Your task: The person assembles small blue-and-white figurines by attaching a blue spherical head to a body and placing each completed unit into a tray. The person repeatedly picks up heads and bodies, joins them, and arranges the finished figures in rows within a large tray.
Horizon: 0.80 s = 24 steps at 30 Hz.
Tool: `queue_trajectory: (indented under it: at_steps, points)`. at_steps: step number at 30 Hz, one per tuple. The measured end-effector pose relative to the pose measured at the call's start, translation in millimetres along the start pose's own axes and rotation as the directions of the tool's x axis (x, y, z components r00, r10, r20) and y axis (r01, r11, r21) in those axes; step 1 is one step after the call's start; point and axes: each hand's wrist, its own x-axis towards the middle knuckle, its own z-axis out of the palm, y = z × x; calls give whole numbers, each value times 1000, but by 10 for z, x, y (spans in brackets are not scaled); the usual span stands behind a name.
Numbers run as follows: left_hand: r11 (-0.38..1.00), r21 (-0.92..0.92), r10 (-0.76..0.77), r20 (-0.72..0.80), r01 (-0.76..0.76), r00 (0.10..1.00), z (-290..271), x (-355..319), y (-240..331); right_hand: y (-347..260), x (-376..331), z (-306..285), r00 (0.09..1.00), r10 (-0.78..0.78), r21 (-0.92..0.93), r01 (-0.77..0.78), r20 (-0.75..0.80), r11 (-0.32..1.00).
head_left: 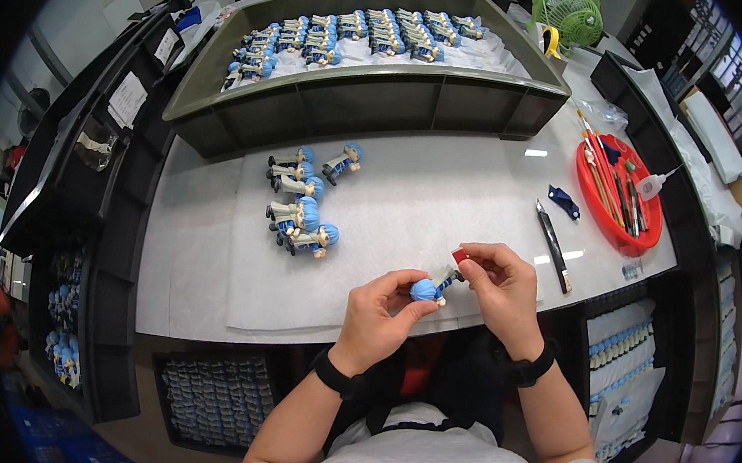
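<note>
My left hand (374,316) pinches a small figurine (423,290) with light blue hair by its head, close to the table's front edge. It lies tilted, with its dark feet pointing toward my right hand (506,298). Between the right thumb and fingers is a small red block (460,255), right by the feet; whether it touches them I cannot tell. Left of my hands, several similar figurines (305,215) lie in a column on the white sheet. Another figurine (342,163) lies slightly apart at the column's far end.
A large grey-green crate (356,105) with rows of figurines stands at the back. On the right are a red basin (588,193) of brushes and tools, a small white bottle (651,185), a black pen-like tool (553,246) and a dark blue piece (563,202). Black crates flank the table.
</note>
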Motion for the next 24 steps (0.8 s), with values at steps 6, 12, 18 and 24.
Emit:
queue_trajectory:
  at_steps: [6,12,18,24]
  points:
    - [999,7,33,15,-33,999,1,-8,-5,31,-54,65,997,-29,48,32,-66,998]
    - [984,80,165,-53,-161,985,25,-3,-68,-19,-109,135,978,-208,-195,208,19,959]
    - [980,102,177,-60,-171,982,37,-2,-51,-58,-58,134,981,-195,-239,189,-1,952]
    - [988,67,143,-72,-138,987,49,-5,-58,-77,-42,138,978,-208,-311,195,-10,930]
